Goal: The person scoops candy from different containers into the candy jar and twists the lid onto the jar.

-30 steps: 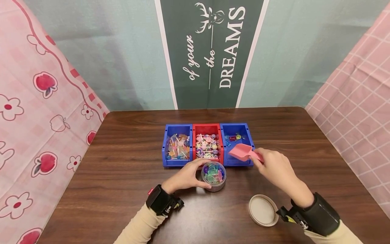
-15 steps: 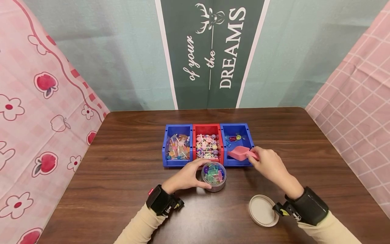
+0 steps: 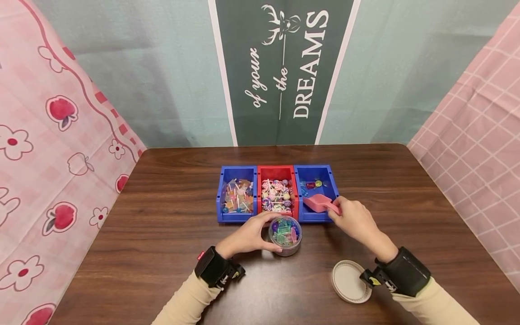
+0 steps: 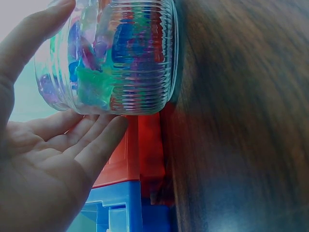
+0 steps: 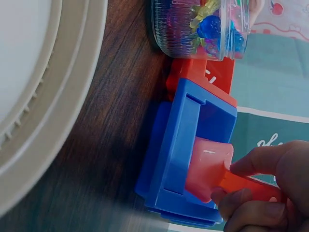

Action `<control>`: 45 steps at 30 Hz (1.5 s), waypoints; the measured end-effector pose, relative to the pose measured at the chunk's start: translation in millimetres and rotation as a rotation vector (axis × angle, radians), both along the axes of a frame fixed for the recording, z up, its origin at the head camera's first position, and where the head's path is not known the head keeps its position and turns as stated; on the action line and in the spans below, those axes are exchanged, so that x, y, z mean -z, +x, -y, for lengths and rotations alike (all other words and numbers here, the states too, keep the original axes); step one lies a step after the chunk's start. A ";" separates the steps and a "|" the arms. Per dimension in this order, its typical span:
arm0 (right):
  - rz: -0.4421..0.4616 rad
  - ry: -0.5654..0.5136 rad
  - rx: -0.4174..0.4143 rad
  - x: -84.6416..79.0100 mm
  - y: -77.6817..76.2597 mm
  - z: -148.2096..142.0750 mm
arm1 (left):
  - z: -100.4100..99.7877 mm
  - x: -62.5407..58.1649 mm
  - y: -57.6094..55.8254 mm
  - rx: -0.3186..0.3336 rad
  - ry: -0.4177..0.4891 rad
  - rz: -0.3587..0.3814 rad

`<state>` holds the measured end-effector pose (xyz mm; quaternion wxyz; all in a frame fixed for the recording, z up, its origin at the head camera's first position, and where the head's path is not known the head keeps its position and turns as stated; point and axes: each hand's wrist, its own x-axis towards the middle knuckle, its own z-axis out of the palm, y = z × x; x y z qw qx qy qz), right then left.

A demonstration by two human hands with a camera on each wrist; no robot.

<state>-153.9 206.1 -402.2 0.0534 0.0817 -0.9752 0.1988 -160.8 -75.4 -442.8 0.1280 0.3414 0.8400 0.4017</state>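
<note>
My left hand (image 3: 252, 234) holds a clear jar (image 3: 289, 251) filled with colourful translucent candy-like pieces. In the left wrist view the thumb lies on one side of the jar (image 4: 145, 104) and the fingers touch the other. My right hand (image 3: 357, 221) grips the handle of a small pink scoop (image 3: 318, 203). The scoop's head is down inside the right blue bin (image 3: 313, 170), near its front. Several small shiny pieces (image 3: 311, 184) lie at the back of that bin. What the scoop's head carries cannot be made out.
A red bin (image 3: 275, 172) of lollipop-like pieces stands in the middle of the row. The left blue bin (image 3: 237, 217) holds more small stick pieces. A round pale lid (image 3: 350, 282) lies on the brown table (image 3: 162, 225), close to the right wrist.
My right hand has moved left and lowered the scoop into the right blue bin. The left hand and the jar have stayed in place.
</note>
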 end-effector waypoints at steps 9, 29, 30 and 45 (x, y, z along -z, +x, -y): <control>0.072 -0.009 0.002 5.6 -0.4 3.2 | -0.2 1.2 1.4 0.000 0.004 -0.022; 0.105 0.029 0.040 8.1 -20.6 21.5 | -0.2 0.7 -0.2 -0.010 0.002 -0.008; 0.104 0.029 0.039 8.5 -21.4 22.5 | -0.1 0.6 -0.2 -0.009 0.003 -0.010; -0.007 0.068 0.076 19.0 -29.3 31.9 | -0.2 0.7 -0.4 -0.009 0.001 -0.021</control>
